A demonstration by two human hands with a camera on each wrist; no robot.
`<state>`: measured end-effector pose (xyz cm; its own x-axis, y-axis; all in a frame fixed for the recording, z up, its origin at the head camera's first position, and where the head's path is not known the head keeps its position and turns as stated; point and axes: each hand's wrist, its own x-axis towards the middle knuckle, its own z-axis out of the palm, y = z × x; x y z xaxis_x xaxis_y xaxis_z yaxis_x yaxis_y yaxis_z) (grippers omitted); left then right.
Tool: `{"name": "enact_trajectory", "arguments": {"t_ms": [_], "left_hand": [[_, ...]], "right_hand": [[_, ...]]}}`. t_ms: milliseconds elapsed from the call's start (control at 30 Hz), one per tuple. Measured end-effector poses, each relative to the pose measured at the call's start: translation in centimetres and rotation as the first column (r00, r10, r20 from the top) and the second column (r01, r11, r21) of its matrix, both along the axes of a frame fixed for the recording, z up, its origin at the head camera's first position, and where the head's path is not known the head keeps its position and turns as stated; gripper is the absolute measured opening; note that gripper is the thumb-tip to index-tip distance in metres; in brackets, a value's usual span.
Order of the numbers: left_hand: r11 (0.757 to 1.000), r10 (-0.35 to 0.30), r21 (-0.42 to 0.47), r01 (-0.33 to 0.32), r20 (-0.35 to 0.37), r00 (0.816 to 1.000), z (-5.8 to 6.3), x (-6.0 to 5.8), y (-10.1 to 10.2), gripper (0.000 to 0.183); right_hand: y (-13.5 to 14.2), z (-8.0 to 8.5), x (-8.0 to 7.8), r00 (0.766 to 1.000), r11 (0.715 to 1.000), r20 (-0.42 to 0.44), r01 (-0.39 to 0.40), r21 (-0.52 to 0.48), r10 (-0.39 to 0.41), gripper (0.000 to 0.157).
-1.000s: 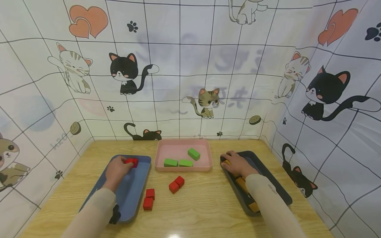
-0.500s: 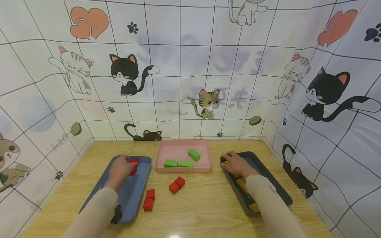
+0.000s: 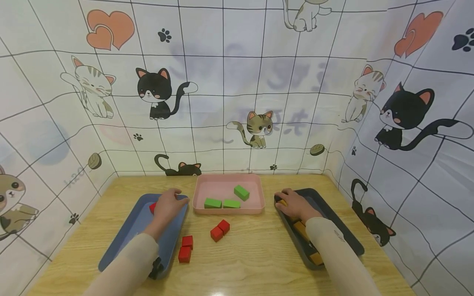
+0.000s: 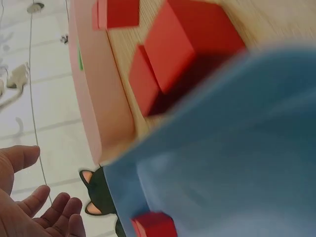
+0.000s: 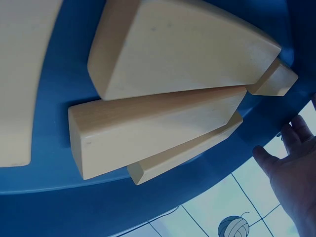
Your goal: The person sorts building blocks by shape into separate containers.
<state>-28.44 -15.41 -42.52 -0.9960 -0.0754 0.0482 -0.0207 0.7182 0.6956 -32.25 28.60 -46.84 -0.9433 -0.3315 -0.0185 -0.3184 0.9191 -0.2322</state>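
My left hand point(image 3: 168, 209) hovers over the far right part of the blue tray point(image 3: 129, 242). In the left wrist view its fingers point(image 4: 59, 212) are loosely bent, the thumb stands apart, and nothing is held. A red block point(image 3: 152, 208) shows beside it in the tray; the hand may hide another. My right hand point(image 3: 296, 205) lies over the far left end of the dark tray point(image 3: 349, 236), fingers relaxed. Under and near it are several wooden blocks point(image 3: 301, 230); the right wrist view shows these blocks point(image 5: 158, 133) close up, with the hand point(image 5: 296, 173) apart from them.
A pink tray point(image 3: 227, 210) with green blocks point(image 3: 241, 192) stands at the back middle. Red blocks sit on the table point(image 3: 259, 255) in two pairs, one pair point(image 3: 185, 248) beside the blue tray, the other point(image 3: 220, 230) farther right. Patterned sheets point(image 3: 222, 82) wall the table.
My left hand was at the red blocks in the blue tray; it has let go and moved right, towards the tray's right edge. My right hand has stayed put.
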Motion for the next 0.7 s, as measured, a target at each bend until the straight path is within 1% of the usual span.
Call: {"name": "enact_trajectory", "arguments": {"t_ms": [167,267,367,567,700], "left_hand": [[1.0,-0.027,0.005,0.027,-0.021,0.999,0.4,0.4,2.0,0.051],[0.999,-0.045,0.016,0.045,-0.027,0.999,0.4,0.7,3.2,0.052],[0.997,-0.063,0.036,0.064,-0.025,0.998,0.1,1.0,4.2,0.05],[0.993,-0.079,0.088,0.078,0.009,0.997,-0.6,2.1,6.0,0.046],[0.991,-0.099,0.092,0.099,-0.006,0.995,-1.0,2.9,6.8,0.046]], "right_hand": [[-0.1,0.0,-0.1,1.0,1.0,0.008,0.002,-0.005,-0.002,0.051],[-0.1,0.0,-0.1,1.0,1.0,0.012,0.01,-0.002,-0.01,0.051],[0.0,0.0,0.0,1.0,1.0,0.013,0.012,0.005,-0.012,0.051],[-0.1,0.1,-0.1,1.0,1.0,0.011,0.006,0.005,-0.006,0.051],[-0.1,-0.1,-0.2,1.0,1.0,0.01,0.002,0.007,-0.002,0.051]]}}
